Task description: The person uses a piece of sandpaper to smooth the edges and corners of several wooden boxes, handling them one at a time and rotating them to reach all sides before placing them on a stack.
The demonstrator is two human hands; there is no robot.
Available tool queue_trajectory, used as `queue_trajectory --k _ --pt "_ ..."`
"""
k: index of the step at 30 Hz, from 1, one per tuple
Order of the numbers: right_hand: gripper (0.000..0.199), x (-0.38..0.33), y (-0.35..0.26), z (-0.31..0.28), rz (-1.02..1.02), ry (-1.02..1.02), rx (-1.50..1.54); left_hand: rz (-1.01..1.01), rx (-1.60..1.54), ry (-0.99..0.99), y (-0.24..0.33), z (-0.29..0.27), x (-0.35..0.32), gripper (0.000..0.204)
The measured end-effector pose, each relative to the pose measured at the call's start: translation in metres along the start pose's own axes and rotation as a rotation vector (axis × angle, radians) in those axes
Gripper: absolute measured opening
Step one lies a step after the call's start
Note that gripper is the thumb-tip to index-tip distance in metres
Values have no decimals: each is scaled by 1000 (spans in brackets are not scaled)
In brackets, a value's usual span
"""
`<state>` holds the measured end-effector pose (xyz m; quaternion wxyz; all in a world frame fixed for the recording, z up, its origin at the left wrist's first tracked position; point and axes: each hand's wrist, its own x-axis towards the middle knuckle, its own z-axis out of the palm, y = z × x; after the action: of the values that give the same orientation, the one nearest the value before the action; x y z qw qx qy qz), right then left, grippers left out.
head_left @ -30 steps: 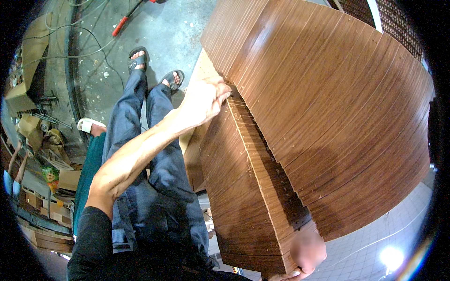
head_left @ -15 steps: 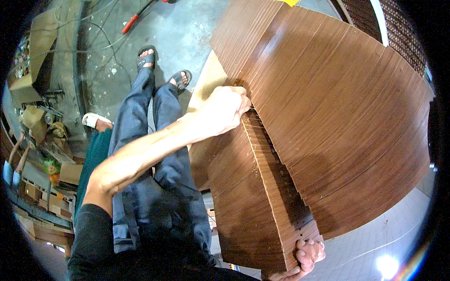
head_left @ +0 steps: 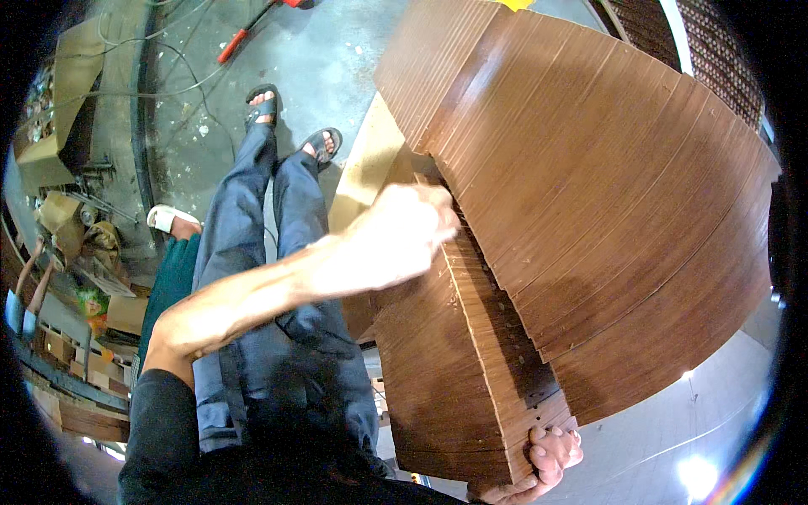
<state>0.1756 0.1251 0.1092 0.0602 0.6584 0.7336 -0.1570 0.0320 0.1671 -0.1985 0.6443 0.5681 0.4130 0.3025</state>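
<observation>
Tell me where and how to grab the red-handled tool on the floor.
Best, I'd judge, by the red grip, from above on the near side: this slim tool lies slanted on the floor, grip end nearer the feet, other end cut off.

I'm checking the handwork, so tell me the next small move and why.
Probably slide the left hand along the narrower panel toward the right hand, which grips its end: pale crumbs dot the panel's edge between the two hands.
</observation>
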Motion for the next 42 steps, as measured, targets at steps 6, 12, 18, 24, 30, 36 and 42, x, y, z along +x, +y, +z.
queue_trajectory --k 6,12,18,24,30,36,42 --pt "36 -4 0 1 -14 32 10 -215 -122 511 -31 12 -21 14" --pt "36 -4 2 -1 -22 16 -4 -357 -336 695 -84 58 -5 12" --pt "38 -8 1 -2 1 11 -10 -364 -336 673 -79 56 -9 11" --pt "41 -5 2 2 -20 52 -6 -332 -281 682 -74 54 -8 11" --pt "39 -6 -2 0 0 46 -24 -147 -323 646 -20 50 -21 11" --pt "38 -7 -6 -6 42 -17 -45 104 -340 530 48 43 -46 16" --pt "37 -11 -9 -2 56 27 -31 -87 -120 405 10 19 -29 9"
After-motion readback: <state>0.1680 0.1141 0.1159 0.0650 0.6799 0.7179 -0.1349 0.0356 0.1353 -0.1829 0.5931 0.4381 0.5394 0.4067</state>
